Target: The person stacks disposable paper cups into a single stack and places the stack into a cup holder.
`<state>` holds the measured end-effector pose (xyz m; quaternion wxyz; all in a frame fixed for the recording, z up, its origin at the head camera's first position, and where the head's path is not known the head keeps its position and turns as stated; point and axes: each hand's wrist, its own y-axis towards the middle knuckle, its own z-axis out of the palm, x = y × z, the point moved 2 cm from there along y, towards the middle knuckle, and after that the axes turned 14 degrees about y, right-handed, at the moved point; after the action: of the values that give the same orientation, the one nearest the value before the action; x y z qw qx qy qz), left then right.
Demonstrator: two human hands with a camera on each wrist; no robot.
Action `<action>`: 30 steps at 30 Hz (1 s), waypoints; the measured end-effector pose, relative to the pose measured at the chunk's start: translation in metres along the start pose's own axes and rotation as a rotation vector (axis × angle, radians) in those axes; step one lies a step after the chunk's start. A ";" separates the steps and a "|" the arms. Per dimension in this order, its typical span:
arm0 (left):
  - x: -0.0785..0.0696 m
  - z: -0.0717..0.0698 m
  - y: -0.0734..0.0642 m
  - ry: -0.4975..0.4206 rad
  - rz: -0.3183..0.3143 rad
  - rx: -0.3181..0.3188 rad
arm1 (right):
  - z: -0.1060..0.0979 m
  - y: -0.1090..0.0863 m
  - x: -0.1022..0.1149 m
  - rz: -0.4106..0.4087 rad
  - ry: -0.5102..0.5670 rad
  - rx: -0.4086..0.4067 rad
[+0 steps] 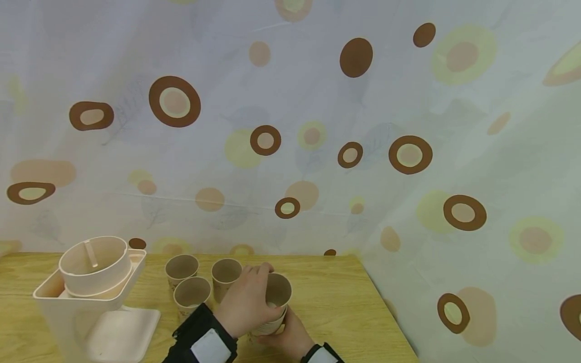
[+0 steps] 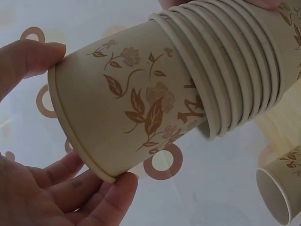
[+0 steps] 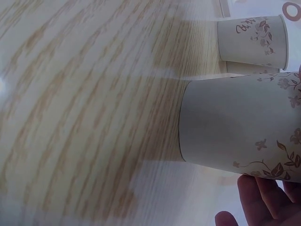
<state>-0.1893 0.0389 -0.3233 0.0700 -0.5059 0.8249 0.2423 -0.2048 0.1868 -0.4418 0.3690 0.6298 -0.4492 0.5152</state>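
Observation:
A stack of nested paper cups (image 2: 235, 61), printed with brown flowers and leaves, is gripped from the side by my right hand (image 1: 292, 337). Its floral lower part (image 3: 235, 122) shows in the right wrist view, with my fingertips (image 3: 256, 197) against it. My left hand (image 1: 247, 302) pinches the rim of the top paper cup (image 2: 127, 99) between thumb and fingers. That cup is drawn partway out of the stack, its base end still inside the other rims. In the head view, my left hand covers part of the stack.
Three single paper cups stand upright left of my hands: a back left cup (image 1: 181, 266), a front left cup (image 1: 192, 291) and a right cup (image 1: 226, 272). A white plastic appliance (image 1: 74, 315) with a round container (image 1: 95, 277) stands farther left on the wooden table (image 1: 345, 297). Patterned sheeting hangs behind.

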 end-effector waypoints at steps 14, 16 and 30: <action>0.002 0.003 0.002 -0.013 0.010 0.014 | -0.003 0.002 -0.002 -0.060 -0.035 0.032; 0.003 0.004 0.002 -0.020 0.010 0.022 | -0.004 0.002 -0.002 -0.072 -0.038 0.032; 0.010 0.013 0.003 -0.042 0.010 0.055 | -0.001 0.002 -0.001 0.011 -0.024 -0.001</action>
<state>-0.1980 0.0378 -0.3373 0.0997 -0.4943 0.8322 0.2306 -0.2067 0.1873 -0.4423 0.3609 0.6332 -0.4573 0.5095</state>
